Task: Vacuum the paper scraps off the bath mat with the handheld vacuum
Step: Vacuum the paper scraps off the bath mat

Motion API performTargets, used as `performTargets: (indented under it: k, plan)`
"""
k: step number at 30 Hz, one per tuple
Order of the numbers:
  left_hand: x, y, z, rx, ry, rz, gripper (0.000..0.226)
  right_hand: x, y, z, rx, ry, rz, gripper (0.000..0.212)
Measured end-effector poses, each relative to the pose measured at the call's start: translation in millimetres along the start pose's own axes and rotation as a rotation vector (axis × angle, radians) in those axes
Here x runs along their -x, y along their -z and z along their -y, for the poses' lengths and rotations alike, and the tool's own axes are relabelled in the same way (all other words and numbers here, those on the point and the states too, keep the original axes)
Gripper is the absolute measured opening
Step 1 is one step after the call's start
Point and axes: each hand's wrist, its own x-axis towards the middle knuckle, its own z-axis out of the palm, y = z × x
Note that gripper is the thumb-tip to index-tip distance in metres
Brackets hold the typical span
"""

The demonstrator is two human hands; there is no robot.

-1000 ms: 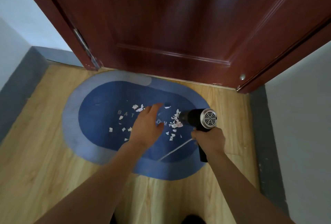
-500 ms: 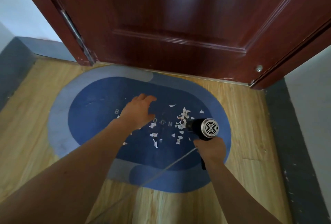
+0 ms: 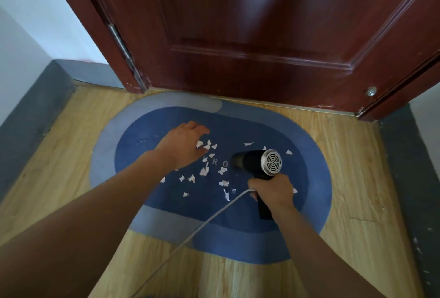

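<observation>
Vacuum (image 3: 256,162) sits gripped in our right hand (image 3: 273,190), fingers curled tight round its handle, the black barrel pointing left, low over the bath mat (image 3: 316,178). A white cord (image 3: 190,238) trails back from that fist across the wooden floor (image 3: 352,150). Our left hand (image 3: 183,145) is spread, fingers loose, perhaps touching the mat, beside the paper scraps (image 3: 204,171) scattered over its dark blue middle, near the red door (image 3: 238,24).
</observation>
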Motion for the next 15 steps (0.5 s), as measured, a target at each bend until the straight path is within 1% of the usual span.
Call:
performTargets:
  k: [2, 4, 6, 8, 10, 11, 13, 15]
  plan:
    - [-1.2, -2.5, 0.3, 0.123, 0.067, -0.089, 0.05, 5.0, -11.9, -0.5, 0.033, 0.014, 0.036, 0.011]
    - [2.1, -13.8, -5.0, 0.238, 0.103, -0.125, 0.048, 11.1, -22.7, -4.9, 0.043, 0.01, 0.045, 0.02]
    - [8.2, -29.2, -7.8, 0.244, 0.105, -0.118, 0.046, 15.5, -29.6, -10.7, 0.051, 0.008, 0.039, 0.032]
    - [16.2, -46.4, 4.2, 0.212, 0.165, -0.108, 0.046, 16.7, -36.5, -16.3, 0.069, 0.0, 0.052, 0.043]
    - [23.4, -64.1, 29.6, 0.292, 0.344, -0.111, 0.048, 14.8, -42.7, -20.6, 0.067, -0.02, 0.049, 0.05]
    - [27.8, -72.4, 42.9, 0.381, 0.468, -0.116, 0.05, 12.8, -46.9, -22.7, 0.062, -0.028, 0.045, 0.048]
    - [37.2, -90.3, 69.9, 0.651, 0.71, -0.113, 0.054, 11.7, -57.2, -23.7, 0.053, -0.034, 0.034, 0.027]
    - [47.2, -107.1, 90.4, 0.93, 0.934, -0.149, 0.056, 13.2, -68.1, -22.6, 0.035, -0.036, 0.029, 0.013]
